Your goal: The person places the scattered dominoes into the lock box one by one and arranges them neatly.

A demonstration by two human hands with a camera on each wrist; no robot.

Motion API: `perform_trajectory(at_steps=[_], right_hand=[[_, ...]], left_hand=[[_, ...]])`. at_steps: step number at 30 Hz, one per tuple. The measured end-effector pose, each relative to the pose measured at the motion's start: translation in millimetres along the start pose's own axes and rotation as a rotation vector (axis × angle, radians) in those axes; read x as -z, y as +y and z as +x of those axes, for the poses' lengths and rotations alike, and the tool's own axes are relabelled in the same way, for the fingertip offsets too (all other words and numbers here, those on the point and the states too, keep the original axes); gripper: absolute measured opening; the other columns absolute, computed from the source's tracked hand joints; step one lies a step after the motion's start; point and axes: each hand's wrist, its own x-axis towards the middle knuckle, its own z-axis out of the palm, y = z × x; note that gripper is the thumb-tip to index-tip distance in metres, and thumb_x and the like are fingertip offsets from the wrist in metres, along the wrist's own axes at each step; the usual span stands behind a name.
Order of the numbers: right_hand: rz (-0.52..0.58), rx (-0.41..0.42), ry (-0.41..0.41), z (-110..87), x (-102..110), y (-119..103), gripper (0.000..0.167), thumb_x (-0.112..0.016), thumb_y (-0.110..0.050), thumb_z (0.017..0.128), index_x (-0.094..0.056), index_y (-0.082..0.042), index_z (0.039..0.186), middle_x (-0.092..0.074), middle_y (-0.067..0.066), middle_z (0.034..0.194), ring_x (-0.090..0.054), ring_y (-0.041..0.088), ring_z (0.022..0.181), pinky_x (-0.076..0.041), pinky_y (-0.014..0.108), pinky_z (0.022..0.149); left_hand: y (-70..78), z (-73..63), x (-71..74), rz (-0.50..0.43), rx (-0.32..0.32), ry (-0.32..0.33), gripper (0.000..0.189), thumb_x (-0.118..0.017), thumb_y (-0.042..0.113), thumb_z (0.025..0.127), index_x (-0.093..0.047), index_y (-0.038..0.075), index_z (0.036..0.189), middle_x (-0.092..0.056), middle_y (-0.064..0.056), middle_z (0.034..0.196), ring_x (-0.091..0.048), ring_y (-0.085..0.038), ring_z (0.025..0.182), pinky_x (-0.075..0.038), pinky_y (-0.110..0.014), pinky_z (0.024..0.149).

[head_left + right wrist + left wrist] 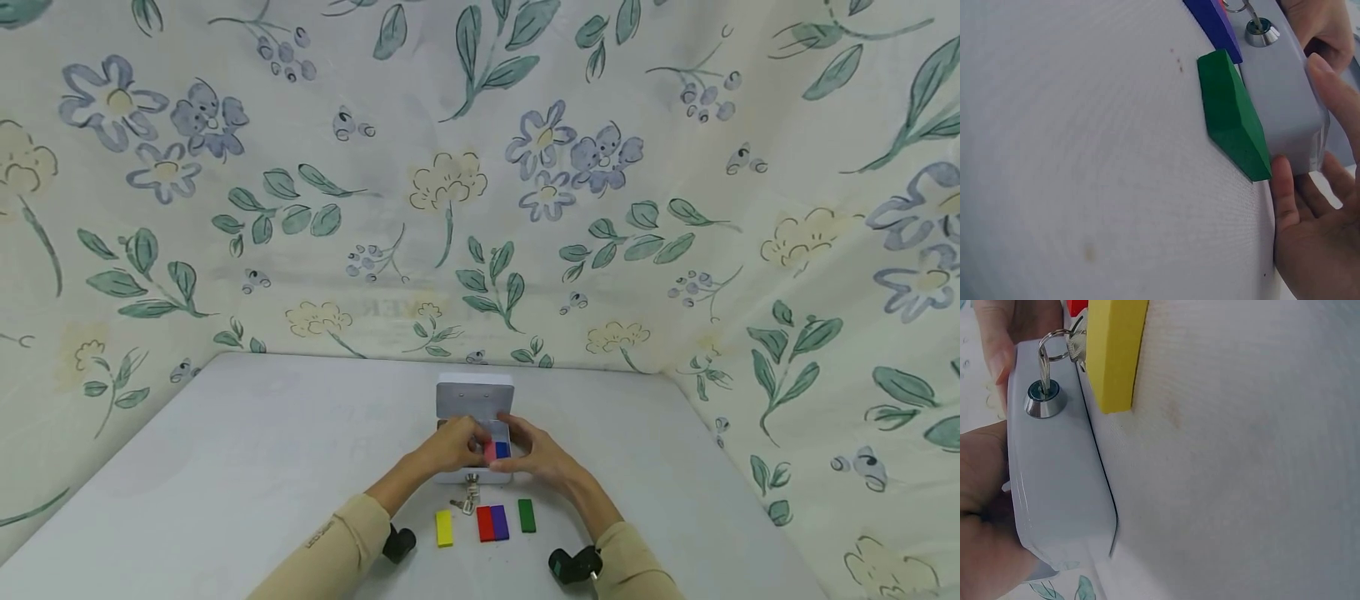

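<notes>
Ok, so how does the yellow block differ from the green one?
Colour: the yellow block is bright, the green block much darker.
Place: the yellow block lies left of the red block; the green block lies right of the purple block.
Nearness: the yellow block sits slightly farther from the open box than the green block.
Both are oblong bars lying on the white table.

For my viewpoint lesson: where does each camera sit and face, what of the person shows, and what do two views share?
Head: on the head, facing forward and down at the box; left grip, right grip and sleeves show.
Left: on the left wrist, facing the lock and yellow block; both grips partly show.
Right: on the right wrist, facing the green block and box end; both grips partly show.
Shared: both wrist views show the lock.
</notes>
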Motion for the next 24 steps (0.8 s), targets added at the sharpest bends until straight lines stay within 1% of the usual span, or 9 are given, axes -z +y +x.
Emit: perform_trajectory(at_steps=[7,16,20,24], right_hand=[[-0.008,0.011,0.000,0.3,0.7,0.4,0.093,-0.081,-0.032,0.079,-0.029,-0.017,0.154,-0.029,0.012,0.161,-0.024,0.038,0.149,-0.025,0.057,0.117],[0.003,0.020,-0.004,-0.4,1.2,-0.3,0.093,-0.081,-0.032,0.079,-0.029,-0.017,0.155,-0.027,0.012,0.162,-0.023,0.038,0.150,-0.025,0.056,0.118],[0.004,0.022,-0.004,-0.3,1.4,0.6,0.093,-0.081,-0.032,0.079,-0.029,-0.017,0.155,-0.027,0.012,0.162,-0.023,0.038,0.149,-0.025,0.057,0.118],[0.004,0.017,-0.004,-0.1,1.5,1.9,0.092,-0.081,-0.033,0.079,-0.029,-0.018,0.154,-0.027,0.012,0.162,-0.023,0.038,0.150,-0.025,0.057,0.117]], left_hand=[[1.0,0.3,1.0,0.018,-0.002,0.000,0.029,-0.075,0.003,0.083,-0.071,-0.003,0.111,-0.074,-0.013,0.102,-0.059,-0.015,0.076,-0.056,-0.028,0.070],[1.3,0.6,0.1,0.036,-0.035,0.016,0.026,-0.074,0.003,0.083,-0.073,-0.002,0.109,-0.074,-0.010,0.096,-0.057,-0.015,0.074,-0.054,-0.025,0.067],[1.0,0.9,-0.4,0.033,-0.040,0.017,0.027,-0.074,0.003,0.083,-0.072,-0.002,0.109,-0.074,-0.011,0.098,-0.058,-0.016,0.075,-0.055,-0.026,0.068],[-0.4,1.2,-0.7,0.030,-0.038,0.003,0.028,-0.074,0.004,0.083,-0.072,-0.002,0.110,-0.074,-0.011,0.100,-0.059,-0.016,0.076,-0.055,-0.027,0.069]])
